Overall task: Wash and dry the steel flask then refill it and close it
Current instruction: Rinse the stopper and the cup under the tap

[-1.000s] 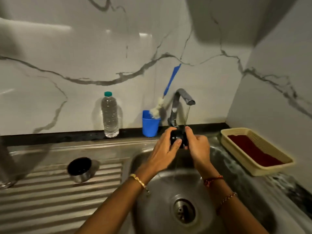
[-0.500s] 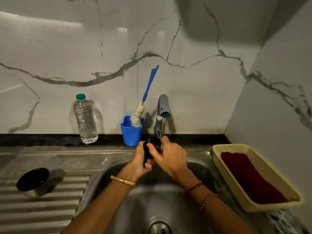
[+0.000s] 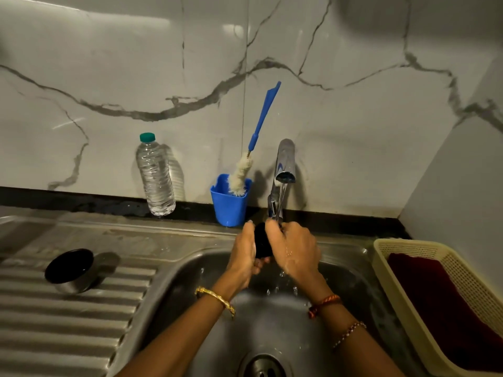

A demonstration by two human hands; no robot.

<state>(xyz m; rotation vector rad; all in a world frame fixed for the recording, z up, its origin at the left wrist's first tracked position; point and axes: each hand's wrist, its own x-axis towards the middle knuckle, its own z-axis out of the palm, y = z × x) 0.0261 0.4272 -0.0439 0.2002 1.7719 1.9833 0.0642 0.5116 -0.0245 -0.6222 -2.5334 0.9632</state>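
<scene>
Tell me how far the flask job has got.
Done: the flask is opened; a steel cup lid lies on the drainboard.
In hand: the left hand and right hand hold a small black part, likely the stopper, under the running tap.
Left: drying, probably with the red cloth in the basket, refilling and closing. The flask body is out of view.

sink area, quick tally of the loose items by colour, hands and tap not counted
blue: 2, cup, bottle brush
clear: 1, water bottle
black: 1, small piece held under the tap
steel and black: 1, cap on the drainboard
cream: 1, basket
dark red: 1, cloth
total: 7
</scene>
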